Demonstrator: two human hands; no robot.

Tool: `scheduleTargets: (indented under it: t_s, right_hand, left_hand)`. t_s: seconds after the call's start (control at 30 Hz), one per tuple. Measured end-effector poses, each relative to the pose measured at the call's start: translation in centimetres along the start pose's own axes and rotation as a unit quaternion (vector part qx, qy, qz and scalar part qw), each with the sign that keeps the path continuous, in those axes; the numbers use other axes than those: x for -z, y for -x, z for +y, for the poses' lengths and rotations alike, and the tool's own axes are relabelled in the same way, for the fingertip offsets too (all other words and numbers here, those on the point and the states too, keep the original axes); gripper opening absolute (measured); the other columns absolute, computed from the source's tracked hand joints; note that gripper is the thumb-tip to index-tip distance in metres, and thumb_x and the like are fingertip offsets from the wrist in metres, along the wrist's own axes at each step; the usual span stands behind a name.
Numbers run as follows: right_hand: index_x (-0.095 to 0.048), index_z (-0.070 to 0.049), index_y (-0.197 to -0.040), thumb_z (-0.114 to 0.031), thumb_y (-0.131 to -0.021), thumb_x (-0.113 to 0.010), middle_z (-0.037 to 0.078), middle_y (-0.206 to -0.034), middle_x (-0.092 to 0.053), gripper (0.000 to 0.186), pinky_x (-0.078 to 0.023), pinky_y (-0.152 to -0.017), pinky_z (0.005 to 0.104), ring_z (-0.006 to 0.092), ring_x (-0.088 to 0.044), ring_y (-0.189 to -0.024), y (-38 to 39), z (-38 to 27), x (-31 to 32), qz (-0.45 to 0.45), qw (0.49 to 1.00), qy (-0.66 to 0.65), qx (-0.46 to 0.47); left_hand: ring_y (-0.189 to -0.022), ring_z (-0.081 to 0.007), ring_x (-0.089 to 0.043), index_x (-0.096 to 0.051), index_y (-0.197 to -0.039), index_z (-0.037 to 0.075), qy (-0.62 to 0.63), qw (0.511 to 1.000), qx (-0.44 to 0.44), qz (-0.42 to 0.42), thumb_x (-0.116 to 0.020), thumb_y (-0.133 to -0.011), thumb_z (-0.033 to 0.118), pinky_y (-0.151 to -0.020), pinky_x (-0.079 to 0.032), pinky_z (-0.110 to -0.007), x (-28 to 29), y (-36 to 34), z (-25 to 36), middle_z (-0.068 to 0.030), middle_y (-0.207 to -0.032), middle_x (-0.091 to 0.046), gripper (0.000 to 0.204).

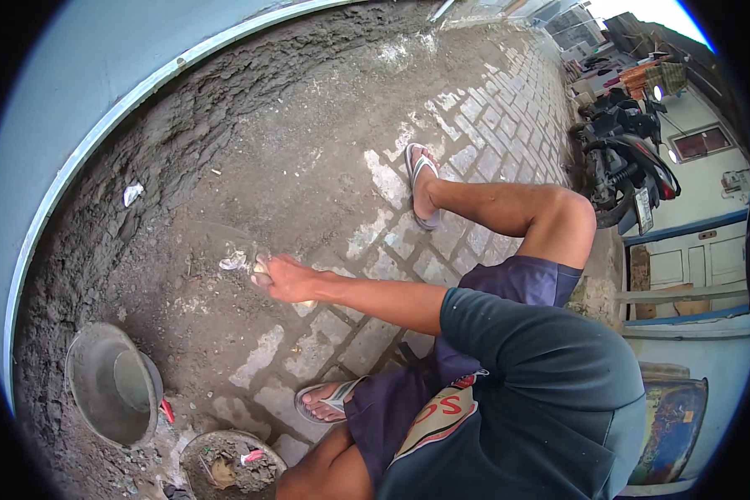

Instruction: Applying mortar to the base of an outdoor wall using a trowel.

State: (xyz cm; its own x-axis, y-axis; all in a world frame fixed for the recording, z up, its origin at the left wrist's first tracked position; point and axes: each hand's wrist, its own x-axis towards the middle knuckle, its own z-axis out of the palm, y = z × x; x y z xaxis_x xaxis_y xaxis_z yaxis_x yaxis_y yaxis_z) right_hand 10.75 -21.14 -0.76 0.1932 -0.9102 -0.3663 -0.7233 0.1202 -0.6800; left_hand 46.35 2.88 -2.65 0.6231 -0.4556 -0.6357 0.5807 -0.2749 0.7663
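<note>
My right hand [285, 279] is closed around the pale handle of what looks like a trowel [304, 302], held low over the dirt-covered pavers left of my legs. Its grey blade [221, 242] points away toward the rough strip by the wall and is hard to tell from the ground. A crumpled light scrap [230, 260] shows beside it. A grey plastic bucket [92, 375] sits at lower left with a red-handled item [167, 410] against it, and a second container [193, 462] holds dirt and debris. My left hand is out of sight.
A pale blue wall [58, 108] curves along the left above rough, dark mortar or soil [167, 133]. Pavers [500, 108] run up the alley. Parked motorbikes [625, 175], hanging cloths [650, 79], a white door [708, 267] and a battered blue metal drum [667, 425] line the right side.
</note>
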Motion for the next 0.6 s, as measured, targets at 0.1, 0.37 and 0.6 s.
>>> scheduleTargets:
  t_s: [0.1, 0.37, 0.6]
  right_hand:
    - [-0.056, 0.012, -0.100, -0.027, -0.090, -0.054, 0.034, -0.095, -0.061, 0.041, -0.048, -0.084, 0.0513, 0.0471, -0.060, -0.099, -0.2, 1.6, 4.0, 0.153, 0.982, -0.044, -0.100]
    - [-0.059, 0.015, -0.084, -0.032, -0.084, -0.057, 0.034, -0.085, -0.062, 0.047, -0.050, -0.078, 0.0483, 0.0443, -0.064, -0.090, 1.4, 1.8, 13.0, -0.127, 0.969, 0.214, 0.006]
    - [-0.055, 0.016, -0.094, -0.031, -0.084, -0.054, 0.033, -0.086, -0.063, 0.048, -0.050, -0.079, 0.0469, 0.0454, -0.063, -0.089, 3.1, 4.0, 33.7, -0.143, 0.878, 0.457, -0.002]
  left_hand:
    - [-0.130, -0.0315, -0.037, -0.038, -0.134, 0.004, 0.000, 1.000, -0.003, -0.010, -0.051, -0.093, 0.030, -0.108, -0.031, -0.056, 0.1, 0.0, 0.1, -0.0180, -0.143, -0.038, 0.050]
    - [-0.132, -0.0324, -0.033, -0.034, -0.136, 0.007, -0.009, 0.999, -0.009, -0.031, -0.048, -0.093, 0.035, -0.107, -0.030, -0.058, -0.3, -0.4, 0.7, -0.0173, -0.145, -0.035, 0.053]
    - [-0.134, -0.0333, -0.030, -0.030, -0.138, 0.009, -0.036, 0.999, -0.020, -0.014, -0.046, -0.093, 0.039, -0.107, -0.030, -0.059, -1.2, 0.9, 2.4, -0.0167, -0.147, -0.032, 0.057]
